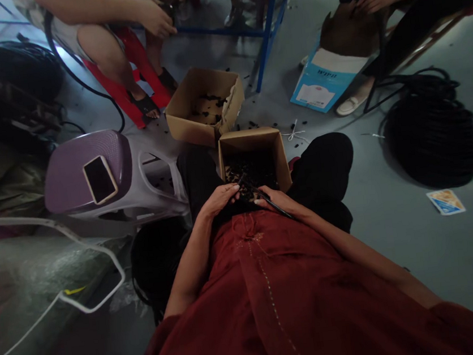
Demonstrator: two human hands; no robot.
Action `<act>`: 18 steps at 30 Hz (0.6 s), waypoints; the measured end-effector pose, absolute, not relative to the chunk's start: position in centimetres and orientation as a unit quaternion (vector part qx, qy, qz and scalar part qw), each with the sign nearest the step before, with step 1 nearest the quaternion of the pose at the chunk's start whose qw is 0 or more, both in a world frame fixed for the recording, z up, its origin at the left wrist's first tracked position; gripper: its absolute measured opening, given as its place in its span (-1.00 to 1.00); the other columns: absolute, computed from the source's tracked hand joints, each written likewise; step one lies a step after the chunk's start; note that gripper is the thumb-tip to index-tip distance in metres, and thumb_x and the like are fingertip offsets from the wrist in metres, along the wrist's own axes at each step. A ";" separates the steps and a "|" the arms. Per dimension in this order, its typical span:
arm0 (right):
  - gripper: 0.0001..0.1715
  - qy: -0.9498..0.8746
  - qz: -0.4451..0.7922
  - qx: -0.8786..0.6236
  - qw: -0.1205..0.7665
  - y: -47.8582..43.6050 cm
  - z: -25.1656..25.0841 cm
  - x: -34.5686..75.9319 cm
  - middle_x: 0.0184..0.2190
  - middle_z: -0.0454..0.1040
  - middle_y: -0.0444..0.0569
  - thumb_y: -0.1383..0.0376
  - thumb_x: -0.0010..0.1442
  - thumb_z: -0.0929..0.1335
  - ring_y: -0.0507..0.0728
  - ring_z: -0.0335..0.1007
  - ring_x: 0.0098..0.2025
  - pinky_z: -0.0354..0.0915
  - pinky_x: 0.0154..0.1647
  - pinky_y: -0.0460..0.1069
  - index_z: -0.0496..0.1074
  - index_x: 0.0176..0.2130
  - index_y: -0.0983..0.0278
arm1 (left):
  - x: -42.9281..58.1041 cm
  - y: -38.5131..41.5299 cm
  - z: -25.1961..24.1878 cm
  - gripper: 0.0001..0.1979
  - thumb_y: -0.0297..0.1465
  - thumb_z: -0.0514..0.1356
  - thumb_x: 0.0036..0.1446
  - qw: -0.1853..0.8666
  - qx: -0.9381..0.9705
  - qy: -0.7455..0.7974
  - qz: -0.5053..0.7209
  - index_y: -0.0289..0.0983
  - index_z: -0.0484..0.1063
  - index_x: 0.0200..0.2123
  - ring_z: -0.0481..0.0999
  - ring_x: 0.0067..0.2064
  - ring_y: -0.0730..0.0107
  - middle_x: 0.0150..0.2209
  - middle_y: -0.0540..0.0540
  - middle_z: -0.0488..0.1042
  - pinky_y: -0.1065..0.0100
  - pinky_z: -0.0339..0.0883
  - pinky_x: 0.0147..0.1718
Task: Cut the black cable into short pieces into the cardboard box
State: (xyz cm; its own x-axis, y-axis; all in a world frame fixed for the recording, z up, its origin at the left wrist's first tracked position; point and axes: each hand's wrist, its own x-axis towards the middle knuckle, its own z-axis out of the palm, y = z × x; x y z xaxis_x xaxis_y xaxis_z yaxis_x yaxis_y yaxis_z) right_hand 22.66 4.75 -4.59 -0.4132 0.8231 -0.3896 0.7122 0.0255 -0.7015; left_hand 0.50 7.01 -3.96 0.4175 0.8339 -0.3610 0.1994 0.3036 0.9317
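In the head view my left hand [220, 198] is closed, its fingertips pinching a small black piece [243, 178] whose kind is too small to make out. My right hand [276, 197] is wrapped round a slim, long black object [268, 198] that slants from the left fingertips towards my right wrist. Both hands are close together in front of my red shirt, above the near edge of a cardboard box [277, 156]. Many small black pieces [256, 166] lie inside that box. Part of its contents is hidden behind my hands.
A second cardboard box [191, 117] stands just beyond. At left, a phone [100, 180] lies on a purple-topped stool [65, 174]. A black coiled bundle [434, 132] and a blue carton [321, 79] are at right. Two people sit opposite, near a blue frame [266, 54].
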 end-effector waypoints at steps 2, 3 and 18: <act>-0.46 -0.715 0.447 -0.534 0.056 4.8 -4.5 22.6 -0.09 0.44 0.11 0.07 0.17 0.26 0.22 0.39 -0.10 0.24 -0.17 -0.01 0.24 0.07 0.28 | 0.4 7.0 -3.9 -0.56 -0.06 0.08 0.08 0.647 0.542 0.482 0.233 -0.34 0.36 -0.55 0.19 -0.54 0.57 -0.57 0.00 0.29 0.49 0.03 -0.53; -0.47 -0.717 0.446 -0.534 0.054 4.8 -4.5 22.6 -0.09 0.44 0.11 0.07 0.17 0.26 0.22 0.39 -0.10 0.24 -0.17 -0.01 0.25 0.06 0.28 | 0.4 7.0 -3.9 -0.56 -0.06 0.08 0.08 0.648 0.540 0.485 0.231 -0.34 0.36 -0.55 0.18 -0.54 0.57 -0.58 0.01 0.28 0.49 0.02 -0.54; -0.65 -0.751 0.385 -0.535 0.039 4.8 -4.5 22.8 -0.28 0.47 0.00 0.11 0.18 0.24 0.14 0.39 -0.28 0.15 -0.35 -0.09 0.29 -0.09 0.24 | 0.6 6.9 -4.3 -0.59 -0.08 0.10 0.07 0.678 0.497 0.472 0.263 -0.34 0.36 -0.50 0.21 -0.53 0.59 -0.52 0.00 0.33 0.48 0.08 -0.50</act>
State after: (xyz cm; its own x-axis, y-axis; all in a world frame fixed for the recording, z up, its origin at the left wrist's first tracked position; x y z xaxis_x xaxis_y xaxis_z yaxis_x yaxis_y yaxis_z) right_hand 22.78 4.80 -4.50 -0.4236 0.8341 -0.3534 0.7739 0.1304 -0.6197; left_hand 0.65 6.94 -4.31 0.4155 0.8270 -0.3787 0.1126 0.3664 0.9236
